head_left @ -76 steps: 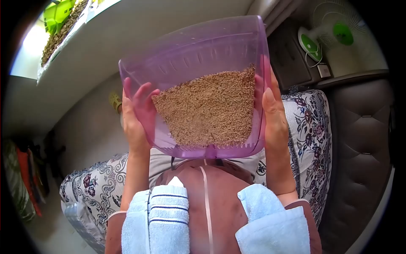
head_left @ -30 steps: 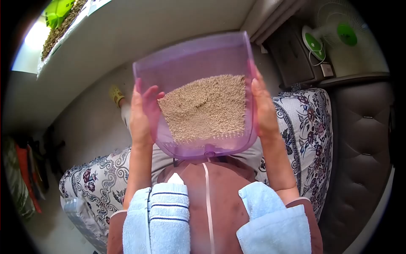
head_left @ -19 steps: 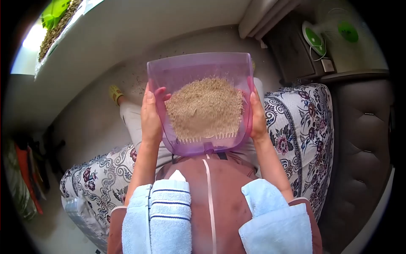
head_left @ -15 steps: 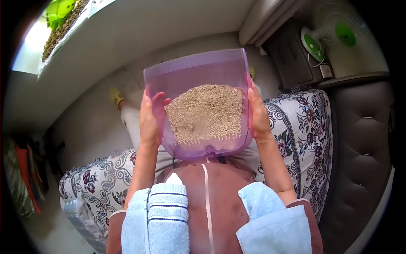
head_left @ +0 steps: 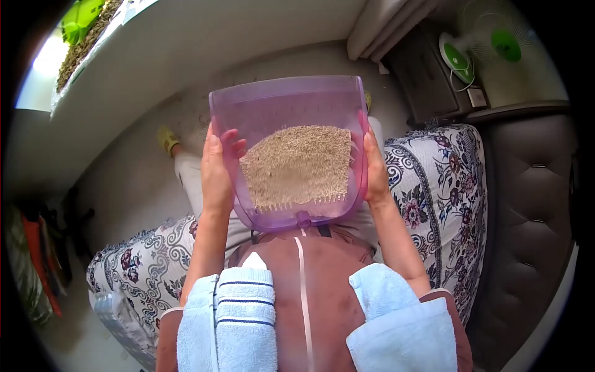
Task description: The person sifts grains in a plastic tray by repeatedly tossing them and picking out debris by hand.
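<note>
A see-through purple plastic dustpan (head_left: 285, 105) is held in front of my lap, its wide open edge facing away from me. A heap of small beige grains (head_left: 297, 164) lies in it, spread over the middle. A row of comb-like teeth shows along the heap's near side. My left hand (head_left: 217, 177) grips the left wall, and its fingertips show pink through the plastic. On the opposite wall my right hand (head_left: 375, 167) is closed, thumb on top and fingers mostly hidden behind the side.
I sit on a bed with a patterned cover (head_left: 427, 186); a dark padded headboard (head_left: 533, 186) is at right. A nightstand (head_left: 421, 74) and a green-and-white fan (head_left: 458, 59) stand at upper right. A sill at upper left holds a green bag (head_left: 80, 18) and brown grainy material.
The dustpan has rolled slightly, so its far edge lies more level. The grains have shifted a little within it. Both hands keep their hold.
</note>
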Demonstrator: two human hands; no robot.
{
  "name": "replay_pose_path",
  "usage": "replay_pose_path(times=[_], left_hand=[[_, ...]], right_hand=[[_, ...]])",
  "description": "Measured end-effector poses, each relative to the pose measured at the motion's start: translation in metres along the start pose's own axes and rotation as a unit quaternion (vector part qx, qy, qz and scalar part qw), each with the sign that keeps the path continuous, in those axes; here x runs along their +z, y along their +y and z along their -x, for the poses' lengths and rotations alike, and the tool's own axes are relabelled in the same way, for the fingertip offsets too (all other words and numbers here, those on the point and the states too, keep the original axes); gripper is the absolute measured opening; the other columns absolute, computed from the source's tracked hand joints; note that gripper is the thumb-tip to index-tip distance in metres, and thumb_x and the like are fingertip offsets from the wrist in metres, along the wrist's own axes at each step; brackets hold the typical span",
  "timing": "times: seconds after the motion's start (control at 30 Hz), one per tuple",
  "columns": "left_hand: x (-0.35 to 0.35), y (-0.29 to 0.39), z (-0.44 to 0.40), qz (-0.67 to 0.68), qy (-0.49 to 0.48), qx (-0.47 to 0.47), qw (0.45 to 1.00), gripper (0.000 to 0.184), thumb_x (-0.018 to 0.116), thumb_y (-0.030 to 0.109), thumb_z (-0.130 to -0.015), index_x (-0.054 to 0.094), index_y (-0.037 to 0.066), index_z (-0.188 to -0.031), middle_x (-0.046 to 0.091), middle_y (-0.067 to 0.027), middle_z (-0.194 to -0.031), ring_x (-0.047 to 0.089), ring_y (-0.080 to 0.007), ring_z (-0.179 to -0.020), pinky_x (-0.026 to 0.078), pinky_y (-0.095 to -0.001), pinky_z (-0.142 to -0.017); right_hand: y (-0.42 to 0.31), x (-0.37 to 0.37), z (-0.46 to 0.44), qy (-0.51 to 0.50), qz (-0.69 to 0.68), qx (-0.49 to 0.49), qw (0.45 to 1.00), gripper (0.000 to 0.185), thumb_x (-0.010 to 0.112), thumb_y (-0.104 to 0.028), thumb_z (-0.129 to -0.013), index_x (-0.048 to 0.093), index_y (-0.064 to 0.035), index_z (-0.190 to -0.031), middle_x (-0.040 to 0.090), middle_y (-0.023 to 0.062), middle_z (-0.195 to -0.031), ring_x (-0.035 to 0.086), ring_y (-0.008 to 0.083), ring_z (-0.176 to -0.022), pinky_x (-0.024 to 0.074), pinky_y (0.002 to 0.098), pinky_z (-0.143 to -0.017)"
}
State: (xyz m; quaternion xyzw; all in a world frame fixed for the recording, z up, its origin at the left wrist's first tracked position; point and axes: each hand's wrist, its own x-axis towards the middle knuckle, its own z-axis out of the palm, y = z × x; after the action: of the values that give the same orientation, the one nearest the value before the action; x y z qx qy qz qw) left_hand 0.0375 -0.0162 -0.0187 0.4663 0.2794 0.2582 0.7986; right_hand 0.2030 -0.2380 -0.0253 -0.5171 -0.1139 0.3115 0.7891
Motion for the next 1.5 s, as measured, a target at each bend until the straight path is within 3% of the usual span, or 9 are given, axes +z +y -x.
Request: replay_pose_path(times=[0.2,0.37,0.43,0.7,0.83,1.0,1.2,1.3,1.5], left_hand=[[0.011,0.035,0.005,0.141,-0.003,0.053,0.989,0.051,0.031,0.037,-0.104,0.024,0.017,-0.150,0.052,-0.0146,-0.126,0.054,-0.0265,-0.112,0.045,-0.0404,-0.097],[0.016,0.010,-0.001,-0.043,0.001,0.009,0.999,0.054,0.033,0.039,-0.104,0.027,0.012,-0.150,0.053,-0.0112,-0.123,0.056,-0.0209,-0.105,0.045,-0.0359,-0.093],[0.009,0.001,0.000,-0.053,0.009,-0.027,0.998,0.054,0.034,0.040,-0.104,0.029,0.013,-0.150,0.054,-0.0109,-0.123,0.056,-0.0204,-0.104,0.045,-0.0345,-0.092],[0.010,0.024,0.002,0.127,0.036,-0.007,0.991,0.054,0.035,0.039,-0.104,0.022,0.016,-0.151,0.055,-0.0107,-0.121,0.056,-0.0239,-0.106,0.046,-0.0395,-0.093],[0.017,0.040,0.007,0.058,0.000,0.070,0.996,0.053,0.033,0.037,-0.105,0.024,0.011,-0.150,0.055,-0.0107,-0.122,0.054,-0.0225,-0.111,0.042,-0.0370,-0.099],[0.000,0.001,-0.002,-0.048,0.005,-0.007,0.999,0.054,0.033,0.036,-0.105,0.022,0.013,-0.152,0.054,-0.0109,-0.124,0.054,-0.0200,-0.108,0.044,-0.0346,-0.092],[0.001,0.007,0.004,0.077,0.029,-0.027,0.996,0.054,0.034,0.037,-0.104,0.019,0.015,-0.152,0.052,-0.0108,-0.124,0.052,-0.0236,-0.106,0.042,-0.0418,-0.097],[0.016,0.025,0.011,0.171,0.008,0.068,0.983,0.054,0.033,0.038,-0.104,0.020,0.016,-0.152,0.052,-0.0114,-0.125,0.052,-0.0239,-0.108,0.042,-0.0430,-0.098],[0.006,0.007,0.005,-0.001,-0.002,0.016,1.000,0.055,0.031,0.039,-0.104,0.020,0.011,-0.151,0.050,-0.0127,-0.127,0.052,-0.0231,-0.111,0.043,-0.0390,-0.097]], right_hand=[[-0.108,0.084,0.003,-0.099,0.167,-0.106,0.975,0.051,0.034,-0.025,-0.104,0.028,-0.0002,-0.148,0.039,0.0085,-0.147,0.037,0.0148,-0.133,0.0304,0.0267,-0.109],[-0.015,-0.002,0.011,0.006,0.004,0.047,0.999,0.051,0.032,-0.026,-0.104,0.026,-0.0018,-0.149,0.043,0.0091,-0.141,0.043,0.0152,-0.127,0.0351,0.0266,-0.105],[-0.003,-0.001,0.013,-0.007,-0.058,-0.004,0.998,0.049,0.029,-0.022,-0.104,0.027,-0.0016,-0.148,0.044,0.0104,-0.141,0.043,0.0190,-0.129,0.0339,0.0306,-0.108],[-0.085,0.061,-0.006,-0.071,0.188,-0.077,0.977,0.052,0.035,-0.024,-0.103,0.024,-0.0043,-0.150,0.044,0.0101,-0.142,0.043,0.0193,-0.130,0.0324,0.0321,-0.110],[-0.073,0.055,0.007,-0.052,0.039,-0.047,0.997,0.049,0.034,-0.021,-0.104,0.028,-0.0033,-0.149,0.047,0.0092,-0.138,0.046,0.0166,-0.126,0.0349,0.0280,-0.106],[0.006,0.001,0.009,-0.012,-0.074,0.012,0.997,0.047,0.033,-0.021,-0.104,0.029,-0.0026,-0.148,0.048,0.0092,-0.137,0.046,0.0164,-0.125,0.0359,0.0275,-0.106],[-0.061,0.050,-0.006,-0.054,0.121,-0.035,0.991,0.049,0.035,-0.020,-0.104,0.028,0.0011,-0.148,0.040,0.0097,-0.146,0.042,0.0163,-0.131,0.0306,0.0278,-0.109],[-0.106,0.081,0.002,-0.118,0.209,-0.140,0.961,0.050,0.035,-0.020,-0.104,0.027,0.0010,-0.148,0.037,0.0098,-0.149,0.039,0.0156,-0.133,0.0284,0.0279,-0.110],[-0.010,0.006,0.005,-0.020,-0.012,-0.001,1.000,0.049,0.032,-0.022,-0.104,0.028,-0.0008,-0.148,0.038,0.0098,-0.148,0.037,0.0164,-0.134,0.0276,0.0286,-0.111]])
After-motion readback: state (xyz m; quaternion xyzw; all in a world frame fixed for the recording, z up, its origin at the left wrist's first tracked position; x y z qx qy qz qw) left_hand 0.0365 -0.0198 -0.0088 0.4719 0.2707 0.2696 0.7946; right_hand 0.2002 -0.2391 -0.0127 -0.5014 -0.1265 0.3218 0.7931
